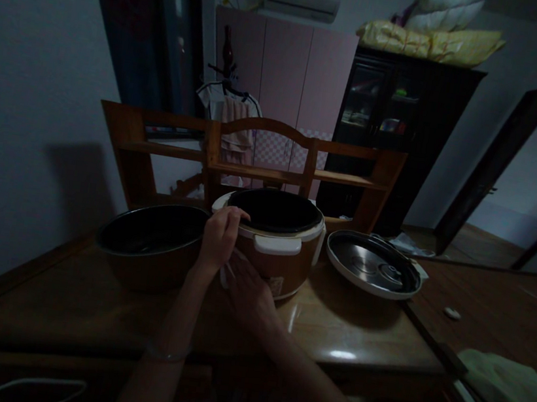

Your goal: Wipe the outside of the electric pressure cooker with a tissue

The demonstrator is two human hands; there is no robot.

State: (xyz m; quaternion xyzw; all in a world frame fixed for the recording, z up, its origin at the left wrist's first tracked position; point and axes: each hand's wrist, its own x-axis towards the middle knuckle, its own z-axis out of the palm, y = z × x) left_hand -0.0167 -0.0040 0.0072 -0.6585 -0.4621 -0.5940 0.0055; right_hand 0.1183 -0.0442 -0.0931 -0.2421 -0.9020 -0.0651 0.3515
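A brown and white rice cooker (268,259) stands lidless on the wooden table, its dark round opening facing up. My left hand (221,237) grips the cooker's rim at the left front, fingers bent over the edge. Lower down, my right hand (252,291) presses a whitish cloth (224,278) against the cooker's lower left side; the hand covers most of the cloth. Left of the cooker sits the dark inner pot (145,270), close to my left wrist. On the right the detached lid (364,264) lies with its metal underside up.
The glossy wooden table (330,334) carries a low shelf rack (257,172) along its back edge. A wall (35,131) bounds the left side. On the brown surface at right are a small white object (452,313) and a pale green cloth (510,391).
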